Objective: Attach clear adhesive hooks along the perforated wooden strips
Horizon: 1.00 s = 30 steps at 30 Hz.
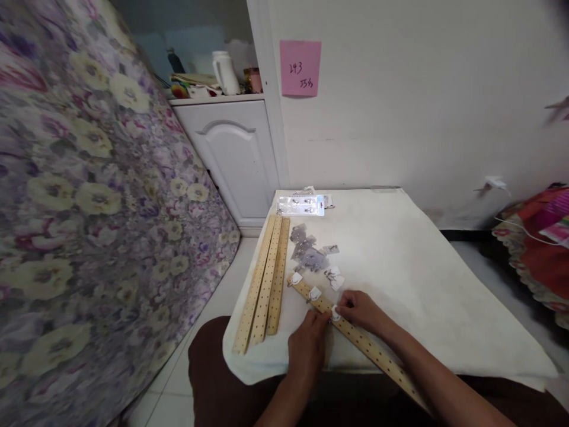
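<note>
A long wooden strip with rows of holes [368, 347] lies slanted across the near edge of the white table [413, 261]. Two small white-carded pieces are clipped onto its far end. My right hand [362, 309] pinches a third small white piece [335, 313] against the strip. My left hand [307, 347] rests beside it, fingers curled with the tips touching the strip at the same spot. A loose heap of small plastic bags with white cards [313, 256] lies just beyond the hands.
Three more perforated wooden strips [267, 279] lie side by side at the table's left edge. A clear blister pack [302, 205] sits at the far corner. A flowered mattress [89, 196] leans at the left; a white cabinet [235, 154] stands behind.
</note>
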### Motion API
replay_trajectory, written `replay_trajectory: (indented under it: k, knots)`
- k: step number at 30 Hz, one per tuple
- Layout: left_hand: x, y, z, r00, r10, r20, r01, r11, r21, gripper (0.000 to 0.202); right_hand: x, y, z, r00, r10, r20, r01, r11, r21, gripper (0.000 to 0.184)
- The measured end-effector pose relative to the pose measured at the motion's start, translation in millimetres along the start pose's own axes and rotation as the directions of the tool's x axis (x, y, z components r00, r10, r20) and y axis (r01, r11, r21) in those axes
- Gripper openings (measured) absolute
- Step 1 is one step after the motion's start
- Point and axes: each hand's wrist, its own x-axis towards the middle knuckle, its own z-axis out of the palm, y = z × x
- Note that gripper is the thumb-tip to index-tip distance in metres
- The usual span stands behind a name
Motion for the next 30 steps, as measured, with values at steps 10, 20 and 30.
replay_trajectory:
  k: [10, 20, 30]
  knots:
    - [-1, -8, 3.8, 0.999, 0.037, -0.015, -0.038, 0.999, -0.021, 0.046, -3, -1, 0, 0.999, 0.016, 0.039, -0.020, 0.996, 0.091, 0.017]
    - [-3, -6, 2.4, 0.997, 0.040, -0.072, -0.045, 0.996, -0.079, 0.044, -2, 0, -9, 1.000, -0.013, -0.011, 0.014, 0.995, 0.099, 0.012]
    - [-4, -16, 8.8, 0.982, 0.095, -0.162, -0.113, 0.988, -0.108, 0.038, 26, -15, -9, 0.943, -0.054, -0.328, -0.002, 0.986, -0.168, 0.017]
